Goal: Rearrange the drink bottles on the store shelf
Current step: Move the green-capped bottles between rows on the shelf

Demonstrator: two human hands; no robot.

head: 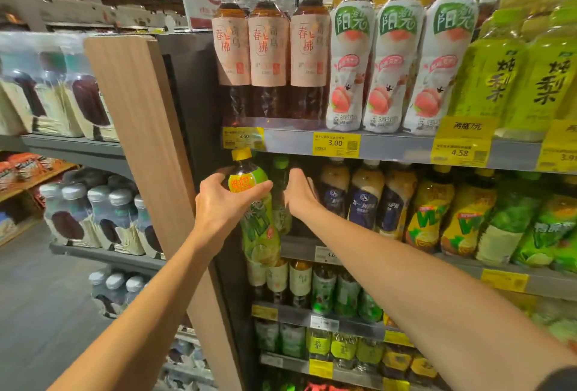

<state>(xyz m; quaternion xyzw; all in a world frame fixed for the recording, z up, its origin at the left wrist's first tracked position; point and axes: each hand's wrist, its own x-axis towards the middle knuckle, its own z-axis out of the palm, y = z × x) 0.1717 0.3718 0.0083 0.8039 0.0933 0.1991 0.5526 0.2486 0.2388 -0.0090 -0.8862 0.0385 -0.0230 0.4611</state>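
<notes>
Yellow-capped bottle (251,200) gripped at shoulder by left hand (218,200), fingers wrapped round it — held upright at far-left end of second shelf (406,148), cap just beneath yellow price tag (243,138). Right hand (301,192) held open, palm turned left, nothing grasped, just beside green-capped bottle (281,191) behind. Dark-labelled bottles (362,200) seen to right on same shelf level.

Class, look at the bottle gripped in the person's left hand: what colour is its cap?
Yellow. The cap tops the bottle held by the left hand; head view shows it.
</notes>
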